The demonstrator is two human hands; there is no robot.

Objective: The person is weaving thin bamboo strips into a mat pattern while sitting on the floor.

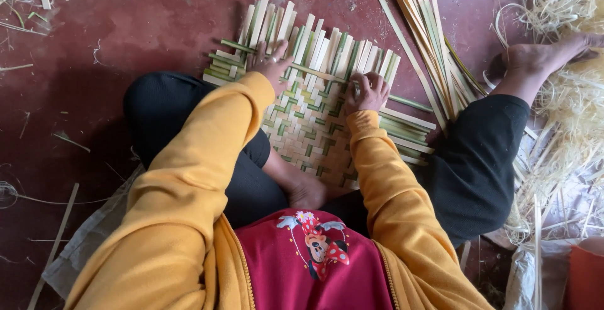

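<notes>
A partly woven mat [314,121] of pale and green bamboo strips lies on the red floor in front of me, its loose ends fanning out at the far side. My left hand [269,65] rests on the mat's upper left part, fingers pressing on a green cross strip [314,72]. My right hand [366,91] sits near the mat's upper right, fingers curled down on the upright strips there. Both arms wear yellow sleeves. My foot [308,190] lies on the mat's near edge.
A bundle of long loose strips [428,27] lies on the floor at the upper right. Pale shavings [572,115] pile up at the right, by my other foot [541,55]. An orange container [585,272] stands at the lower right. Stray slivers dot the floor on the left.
</notes>
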